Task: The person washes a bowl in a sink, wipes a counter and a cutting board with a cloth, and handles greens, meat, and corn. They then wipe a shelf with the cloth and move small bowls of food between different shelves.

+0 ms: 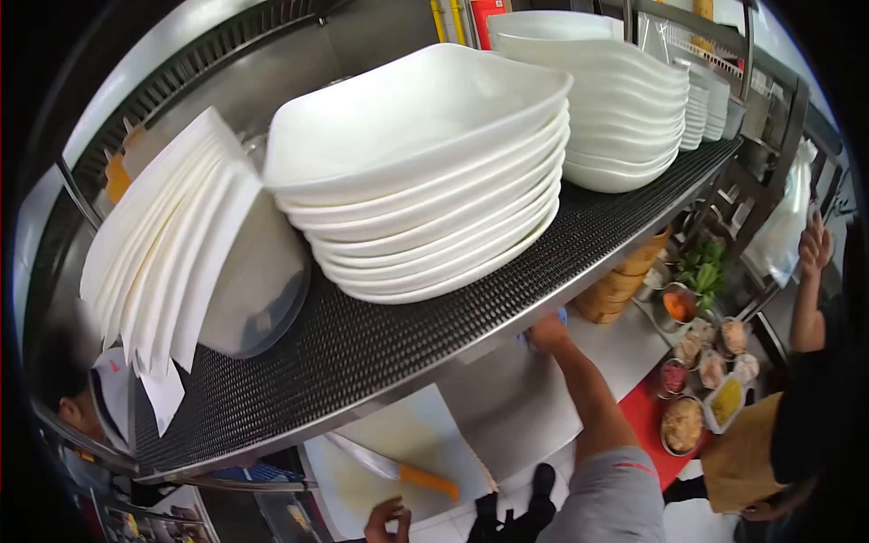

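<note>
My right hand (547,333) reaches under the front edge of the shelf, pressed on the steel counter (507,389). Bits of a blue cloth (562,316) show beside its fingers, which are partly hidden. My left hand (387,521) is low in the view, near the lower edge of a pale cutting board (425,430); its fingers are loosely curled and slightly apart, with nothing visible in them. A knife with an orange handle (429,481) lies on the board, its blade pointing to the upper left.
A black mesh shelf (398,339) holds stacked white bowls (416,181), more bowls (625,109) and white papers (172,244) in a container. Steamer baskets (615,285) and food bowls (681,423) are at right. An aproned person (747,452) stands right; a capped person (81,412) is left.
</note>
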A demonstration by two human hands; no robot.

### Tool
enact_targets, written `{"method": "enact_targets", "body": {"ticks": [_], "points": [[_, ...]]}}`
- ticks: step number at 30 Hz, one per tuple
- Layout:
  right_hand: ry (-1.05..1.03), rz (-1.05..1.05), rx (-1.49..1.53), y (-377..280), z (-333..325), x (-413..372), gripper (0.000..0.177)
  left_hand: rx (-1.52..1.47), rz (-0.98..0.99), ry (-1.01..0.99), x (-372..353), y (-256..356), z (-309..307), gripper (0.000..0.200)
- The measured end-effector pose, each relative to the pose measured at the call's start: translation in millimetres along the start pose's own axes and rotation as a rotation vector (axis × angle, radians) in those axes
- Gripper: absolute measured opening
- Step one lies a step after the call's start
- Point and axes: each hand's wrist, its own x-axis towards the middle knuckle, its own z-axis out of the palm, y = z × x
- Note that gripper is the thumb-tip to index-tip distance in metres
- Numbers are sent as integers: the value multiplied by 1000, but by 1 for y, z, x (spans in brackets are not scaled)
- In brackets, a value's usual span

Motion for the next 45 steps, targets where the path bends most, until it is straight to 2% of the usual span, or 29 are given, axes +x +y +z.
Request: {"method": "enact_targets", "body": {"ticks": [1,2,4,6,8,9,10,11,12,13,14,15,17,19,20,21,24,28,32,33,37,40,43,45], "points": [[238,85,156,10,59,34,46,-53,-61,-90,-12,-4,-9,31],[223,144,87,-11,61,51,46,-7,-88,-60,-20,4,-11,22],[105,140,-27,-62,64,61,46,23,-253,-41,-34,-6,-17,20],[17,17,-43,-115,63,39,47,-47,-147,104,-50,-54,-16,21],[-56,-136,-27,-153,63,0,47,17,-324,79,-47,-58,-16,23],[33,-231,-24,-158,75,-19,46,72,-389,76,-42,-64,-15,24],[68,-291,37,-161,70,-51,44,61,-290,129,-32,-53,-11,24],[113,-362,103,-164,54,-82,42,57,-377,102,-22,-47,-7,21],[64,-323,128,-168,45,-116,44,91,-290,120,-16,-65,4,18],[19,-291,149,-172,35,-149,46,243,-220,25,-2,-60,12,21],[12,-266,141,-178,24,-181,45,245,-194,26,6,-70,32,33],[8,-229,125,-182,15,-210,44,411,-346,-145,22,-49,38,46],[-29,-103,32,-185,11,-258,45,568,-390,-282,43,-48,64,54],[-38,79,150,-196,-4,-283,43,524,-440,-165,50,-45,75,56],[-48,167,208,-198,-13,-290,42,474,-444,-177,56,-45,75,55],[-11,174,290,-188,-11,-299,39,429,-456,-193,58,-44,71,55],[33,669,1121,-208,-41,-300,19,381,-484,-198,45,-52,63,51],[73,509,1082,-231,-65,-283,16,426,-493,-210,-2,-60,35,44],[153,300,943,-271,-53,-273,20,613,-278,-42,-70,-88,24,37],[70,305,907,-286,-50,-273,21,675,-212,-48,-83,-99,24,34],[96,-234,661,-363,-1,-277,25,573,-149,-104,-106,-110,17,34],[-79,-474,384,-397,46,-282,29,584,-154,-152,-107,-120,15,34],[-118,-547,235,-379,77,-261,33,609,-101,-136,-106,-124,11,35],[-48,-515,66,-362,80,-231,35,602,-99,-156,-106,-123,6,35]]}}
